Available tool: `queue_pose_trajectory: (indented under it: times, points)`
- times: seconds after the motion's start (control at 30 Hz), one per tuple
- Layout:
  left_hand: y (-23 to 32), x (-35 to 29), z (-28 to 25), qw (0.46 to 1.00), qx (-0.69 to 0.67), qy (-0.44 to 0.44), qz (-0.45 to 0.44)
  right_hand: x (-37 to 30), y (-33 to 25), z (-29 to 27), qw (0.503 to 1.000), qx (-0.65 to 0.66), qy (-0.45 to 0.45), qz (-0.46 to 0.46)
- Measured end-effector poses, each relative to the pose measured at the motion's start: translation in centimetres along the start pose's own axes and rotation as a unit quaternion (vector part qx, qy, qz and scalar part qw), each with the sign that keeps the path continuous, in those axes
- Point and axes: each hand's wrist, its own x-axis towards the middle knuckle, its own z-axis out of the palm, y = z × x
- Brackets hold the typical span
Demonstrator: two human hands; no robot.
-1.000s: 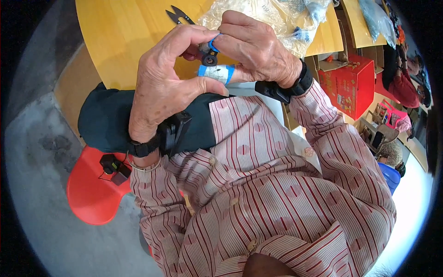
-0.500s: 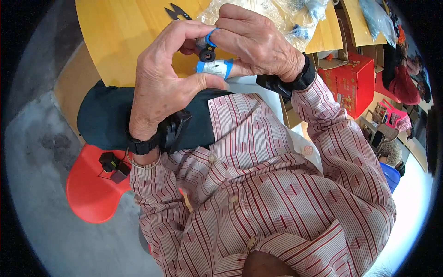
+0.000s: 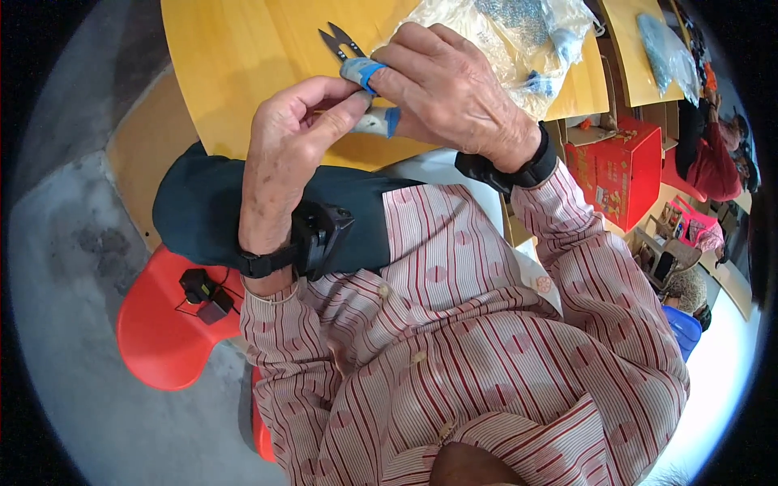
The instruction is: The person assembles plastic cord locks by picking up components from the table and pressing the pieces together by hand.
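Small part, one, sits where the fingertips of both hands meet, above the near side of the tabletop (image 3: 243,89); fingers cover it, so its shape cannot be told. Left hand (image 3: 288,146): thumb and index finger pinching the part, other fingers curled behind. Right hand (image 3: 458,93): thumb and index finger gripping it from the opposite side, remaining fingers folded.

Wraps on the right hand, two, white and blue: an index finger wrap (image 3: 361,74) and a thumb wrap (image 3: 375,122), the latter partly covered. Black wrist straps, two: a left strap (image 3: 267,261) and a right strap (image 3: 539,162), each with a black device attached.

On the tabletop, one pair of black snips (image 3: 344,42), blades apart, lies just beyond the fingers, near one clear plastic bag (image 3: 519,49). Dark cloth (image 3: 194,198), one piece, lies under the left forearm.

Red box (image 3: 620,174), one, stands to the right. Red stool (image 3: 158,352), one, at lower left, carries two black blocks (image 3: 205,296). Second plastic bag (image 3: 666,53), bluish, rests on another surface. Co-worker in a red top (image 3: 717,166) is at far right.
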Motion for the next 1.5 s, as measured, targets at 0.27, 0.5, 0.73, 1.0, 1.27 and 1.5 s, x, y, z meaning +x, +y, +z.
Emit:
queue_pose_trajectory:
  times: [0.27,0.5,0.73,1.0,1.27,1.5]
  points:
    - [0.3,0.1,0.4,0.984,-0.075,0.139,0.080,-0.6,2.1,0.6,0.988,0.048,-0.017,0.148]
    - [-0.3,-0.1,0.3,0.971,-0.179,0.112,0.109,1.5,-0.7,3.9,0.965,-0.017,-0.026,0.260]
    - [-0.1,-0.1,-0.2,0.968,-0.213,0.082,0.108,1.9,-0.6,4.8,0.959,0.033,-0.016,0.281]
    - [0.6,0.2,0.2,0.968,-0.207,0.098,0.104,2.3,-1.5,4.4,0.953,-0.002,-0.027,0.302]
    - [-0.1,0.1,-0.2,0.977,-0.187,0.096,0.046,2.3,-1.4,5.1,0.955,0.001,-0.029,0.294]
    - [0.1,0.3,-0.1,0.978,-0.170,0.109,0.049,2.3,2.1,4.2,0.956,-0.006,0.034,0.292]
